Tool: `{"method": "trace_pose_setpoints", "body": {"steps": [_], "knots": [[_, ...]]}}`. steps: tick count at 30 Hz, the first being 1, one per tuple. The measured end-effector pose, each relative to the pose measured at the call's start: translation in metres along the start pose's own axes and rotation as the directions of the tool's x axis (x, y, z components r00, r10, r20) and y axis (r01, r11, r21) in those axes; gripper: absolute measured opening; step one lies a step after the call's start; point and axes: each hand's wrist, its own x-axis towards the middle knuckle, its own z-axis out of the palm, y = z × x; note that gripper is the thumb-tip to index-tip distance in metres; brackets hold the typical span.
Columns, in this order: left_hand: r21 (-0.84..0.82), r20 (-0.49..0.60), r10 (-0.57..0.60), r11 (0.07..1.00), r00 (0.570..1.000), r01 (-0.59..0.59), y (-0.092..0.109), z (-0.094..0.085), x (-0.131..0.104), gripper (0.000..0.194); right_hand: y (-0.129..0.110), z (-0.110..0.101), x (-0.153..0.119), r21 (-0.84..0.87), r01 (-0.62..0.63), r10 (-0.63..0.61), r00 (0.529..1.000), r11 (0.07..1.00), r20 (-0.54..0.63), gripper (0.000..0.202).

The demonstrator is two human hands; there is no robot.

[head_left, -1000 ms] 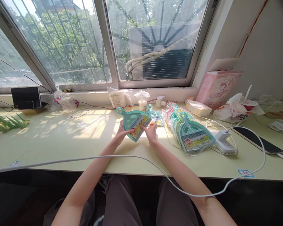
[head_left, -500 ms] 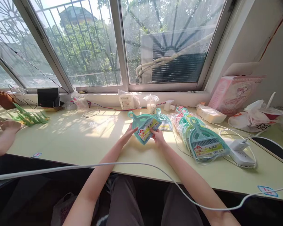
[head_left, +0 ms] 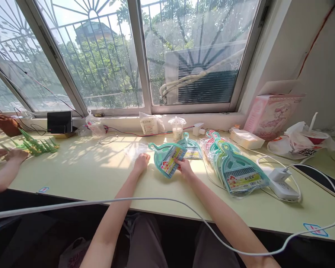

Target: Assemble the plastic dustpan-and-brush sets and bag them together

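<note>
My right hand [head_left: 185, 167] grips the lower right edge of a teal dustpan-and-brush set [head_left: 169, 158], thumb over its printed label, tilted above the table. To the left, my left hand [head_left: 142, 163] is off the set, its fingers curled at a crumpled clear plastic bag [head_left: 134, 149]. The bag's held edge is hidden by the hand. Just behind the held set lies another teal dustpan set [head_left: 190, 147]. A stack of bagged dustpan sets [head_left: 240, 173], teal with some pink and green, rests to the right.
A white cable [head_left: 167, 200] crosses low before me. A power strip [head_left: 284, 188] sits right of the stack. A lidded cup [head_left: 176, 130] and a plastic packet [head_left: 151, 124] stand by the window. At far left, another person's hands [head_left: 15, 154] are at green spiky pieces [head_left: 39, 145].
My left hand has let go of the dustpan set and moved left to the clear bag, which has shifted toward the right. My right hand still holds the set.
</note>
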Motion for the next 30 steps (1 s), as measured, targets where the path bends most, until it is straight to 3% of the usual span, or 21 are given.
{"method": "trace_pose_setpoints", "body": {"steps": [3, 5, 7, 10, 13, 20, 25, 27, 30], "knots": [[-0.117, -0.053, 0.179, 0.976, 0.982, -0.185, 0.014, 0.004, 0.000, 0.039, -0.003, -0.001, -0.001, -0.006, -0.056, 0.056, 0.998, 0.998, -0.040, 0.011], [-0.050, -0.188, 0.160, 0.984, 0.969, -0.172, 0.012, 0.000, 0.002, 0.040, -0.005, -0.004, 0.001, -0.001, -0.084, 0.084, 0.992, 0.996, -0.094, 0.010], [0.042, -0.271, 0.094, 0.995, 0.958, -0.086, 0.005, -0.007, 0.005, 0.038, -0.006, -0.006, 0.002, -0.002, -0.100, 0.099, 0.986, 0.995, -0.136, 0.010], [0.090, -0.139, -0.048, 0.994, 0.989, 0.061, -0.003, -0.012, 0.006, 0.043, -0.007, -0.008, 0.003, -0.009, -0.107, 0.104, 0.981, 0.994, -0.163, 0.010], [0.130, -0.002, -0.163, 0.978, 0.987, 0.161, 0.001, -0.011, 0.004, 0.038, -0.006, -0.006, 0.002, -0.035, -0.115, 0.109, 0.982, 0.993, -0.152, 0.009], [0.120, -0.098, -0.239, 0.961, 0.966, 0.250, 0.020, -0.013, -0.002, 0.026, -0.002, 0.000, -0.005, -0.119, -0.113, 0.108, 0.993, 0.986, -0.051, 0.007], [0.109, -0.118, -0.307, 0.941, 0.944, 0.320, 0.018, -0.020, -0.002, 0.025, -0.003, -0.002, -0.004, -0.126, -0.097, 0.085, 0.992, 0.987, -0.093, 0.007], [0.116, -0.153, -0.287, 0.945, 0.946, 0.305, 0.019, -0.021, -0.002, 0.022, -0.004, -0.002, -0.004, -0.124, -0.091, 0.077, 0.990, 0.988, -0.115, 0.007], [0.116, -0.252, -0.167, 0.973, 0.953, 0.200, 0.023, -0.022, -0.004, 0.023, -0.005, -0.001, -0.005, -0.102, -0.089, 0.078, 0.991, 0.991, -0.109, 0.007]]}}
